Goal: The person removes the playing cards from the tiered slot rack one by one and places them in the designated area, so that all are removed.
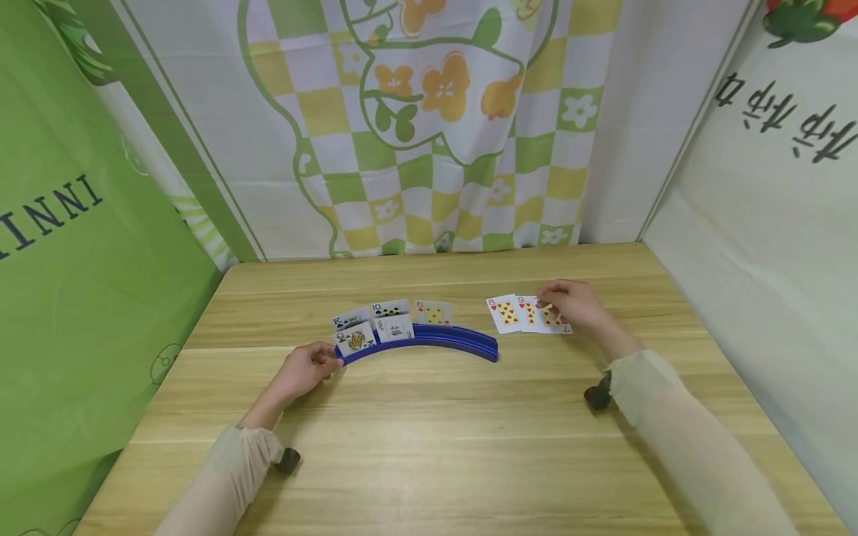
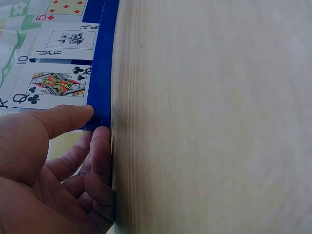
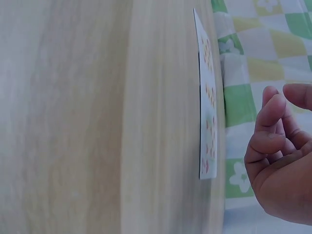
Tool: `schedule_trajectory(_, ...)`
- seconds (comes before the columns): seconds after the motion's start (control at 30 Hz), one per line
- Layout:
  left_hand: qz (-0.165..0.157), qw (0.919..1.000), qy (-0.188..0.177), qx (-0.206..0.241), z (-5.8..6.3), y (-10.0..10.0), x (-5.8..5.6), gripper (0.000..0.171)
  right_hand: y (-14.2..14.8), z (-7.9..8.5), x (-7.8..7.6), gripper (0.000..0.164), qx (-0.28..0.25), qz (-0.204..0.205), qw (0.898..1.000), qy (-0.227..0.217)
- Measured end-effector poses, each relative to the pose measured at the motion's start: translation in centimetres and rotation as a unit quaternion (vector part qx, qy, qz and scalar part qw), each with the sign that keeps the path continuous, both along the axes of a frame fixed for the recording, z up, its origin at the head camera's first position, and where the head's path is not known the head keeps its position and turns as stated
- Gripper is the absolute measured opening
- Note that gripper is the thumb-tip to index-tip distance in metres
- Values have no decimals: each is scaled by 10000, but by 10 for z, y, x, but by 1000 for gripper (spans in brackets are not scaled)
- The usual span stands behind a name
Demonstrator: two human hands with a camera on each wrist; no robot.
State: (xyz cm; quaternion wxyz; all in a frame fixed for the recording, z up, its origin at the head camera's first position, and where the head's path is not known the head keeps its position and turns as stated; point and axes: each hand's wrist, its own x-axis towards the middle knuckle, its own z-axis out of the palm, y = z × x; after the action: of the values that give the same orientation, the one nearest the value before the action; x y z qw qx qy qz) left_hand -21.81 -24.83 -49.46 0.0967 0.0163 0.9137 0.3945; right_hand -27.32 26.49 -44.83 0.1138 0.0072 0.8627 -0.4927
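Observation:
My left hand (image 1: 304, 370) pinches the left end of a curved blue card holder (image 1: 462, 339), thumb on top, as the left wrist view shows. In its front row stand a queen of clubs (image 1: 355, 339) and a joker (image 1: 395, 328). Behind them are a king (image 1: 350, 320), a ten of spades (image 1: 390, 307) and a five of diamonds (image 1: 434, 313). To the right, a red eight (image 1: 504, 314), a nine (image 1: 529, 313) and a seven (image 1: 553, 318) lie overlapping on the table. Just above the seven hovers my right hand (image 3: 282, 156), loosely curled, nothing between thumb and fingers.
The wooden table (image 1: 402, 447) ends at a patterned curtain (image 1: 462, 201) behind the cards. A green cloth (image 1: 100, 260) hangs on the left and a white one (image 1: 771, 260) on the right. Dark wrist devices (image 1: 596, 393) sit below both sleeves.

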Motion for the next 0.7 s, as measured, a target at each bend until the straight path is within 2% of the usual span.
schedule_trajectory(0.17, -5, 10000, -6, -12, 0, 0, 0, 33, -7, 3, 3, 36, 97, 79, 9999, 35)
schedule_trajectory(0.4, -10, 10000, -2, 4, 0, -1, 0, 35, -19, 9, 7, 37, -291, 76, 9995, -59)
schedule_trajectory(0.7, -17, 10000, -1, -67, 1, 0, 0, 36, -27, 14, 12, 34, -356, 232, 9991, 84)
